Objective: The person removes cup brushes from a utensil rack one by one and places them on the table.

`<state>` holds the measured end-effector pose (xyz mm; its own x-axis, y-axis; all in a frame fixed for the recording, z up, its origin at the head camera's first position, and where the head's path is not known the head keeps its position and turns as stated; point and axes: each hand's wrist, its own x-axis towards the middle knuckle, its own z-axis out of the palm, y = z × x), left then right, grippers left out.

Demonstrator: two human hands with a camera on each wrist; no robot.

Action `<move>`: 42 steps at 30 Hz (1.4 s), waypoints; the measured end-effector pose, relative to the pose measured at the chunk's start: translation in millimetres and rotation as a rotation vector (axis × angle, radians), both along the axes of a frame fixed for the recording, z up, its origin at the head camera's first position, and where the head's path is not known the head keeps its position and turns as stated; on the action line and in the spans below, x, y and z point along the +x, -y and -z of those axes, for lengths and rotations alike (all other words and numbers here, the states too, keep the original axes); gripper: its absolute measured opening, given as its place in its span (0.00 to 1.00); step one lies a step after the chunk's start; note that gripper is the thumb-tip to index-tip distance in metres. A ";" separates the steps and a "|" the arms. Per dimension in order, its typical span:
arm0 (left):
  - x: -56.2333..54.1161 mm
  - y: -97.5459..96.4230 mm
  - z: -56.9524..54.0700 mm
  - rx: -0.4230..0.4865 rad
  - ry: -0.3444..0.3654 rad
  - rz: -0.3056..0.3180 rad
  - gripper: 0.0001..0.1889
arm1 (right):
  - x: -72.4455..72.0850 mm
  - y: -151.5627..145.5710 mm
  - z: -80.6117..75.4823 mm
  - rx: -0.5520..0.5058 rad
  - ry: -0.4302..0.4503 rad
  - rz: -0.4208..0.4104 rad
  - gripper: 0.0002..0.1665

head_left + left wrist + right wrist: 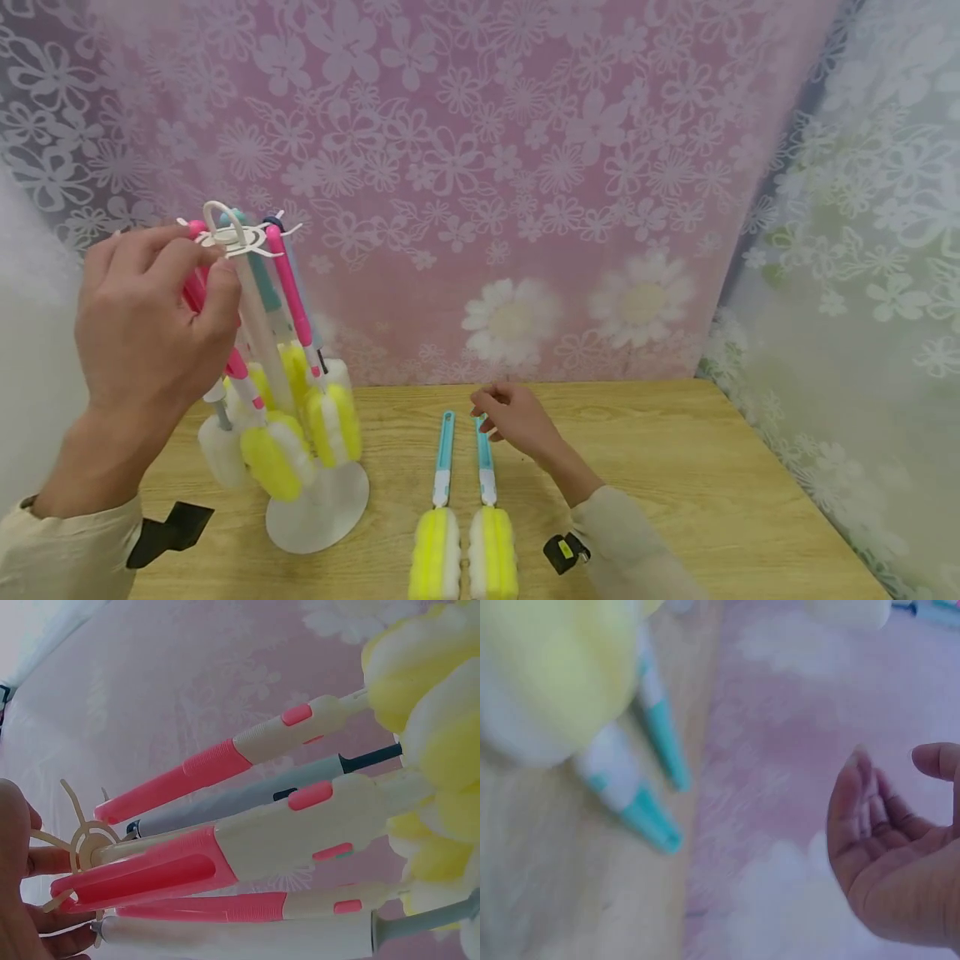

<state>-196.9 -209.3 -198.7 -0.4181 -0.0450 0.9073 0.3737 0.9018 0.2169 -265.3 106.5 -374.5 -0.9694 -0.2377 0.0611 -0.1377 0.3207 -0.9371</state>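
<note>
On the left, my left hand (150,317) grips the hooked top of a white brush rack (318,508), its fingers beside a pink handle (150,881). Several sponge bottle brushes hang around the post, among them a pink-handled one (292,287) with a yellow and white head (333,425). Two blue-handled sponge brushes, a left one (435,550) and a right one (492,550), lie side by side on the table, handles pointing away from me. Over the handle end of the right one hovers my right hand (528,425), fingers loosely bent, holding nothing in the right wrist view.
The wooden table (660,467) ends at the back against a pink flowered curtain (480,183). Another pale flowered curtain (870,250) hangs along the right side. A black camera mount (566,552) sits at my right wrist.
</note>
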 end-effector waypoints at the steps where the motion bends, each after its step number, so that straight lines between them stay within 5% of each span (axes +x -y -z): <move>1: 0.2 0.6 0.4 -0.004 -0.005 -0.009 0.20 | 1.8 5.0 -5.9 -0.010 -0.018 -0.024 0.18; 10: -2.2 2.5 2.7 -0.011 -0.036 -0.012 0.19 | 17.2 50.2 -49.3 -0.049 -0.180 -0.209 0.16; 18: -2.8 2.5 2.3 -0.038 -0.027 -0.008 0.19 | 22.1 90.3 -72.2 -0.027 -0.255 -0.284 0.15; 22: -1.4 5.9 2.2 -0.042 -0.031 -0.017 0.18 | 21.0 108.3 -77.4 -0.013 -0.286 -0.298 0.17; 29: -2.1 7.6 2.3 -0.029 -0.055 -0.019 0.24 | 20.2 135.2 -80.8 -0.140 -0.288 -0.277 0.23; 42: -9.6 -3.2 1.7 -0.032 -0.092 -0.090 0.25 | 23.2 164.5 -75.3 -0.235 -0.301 -0.224 0.18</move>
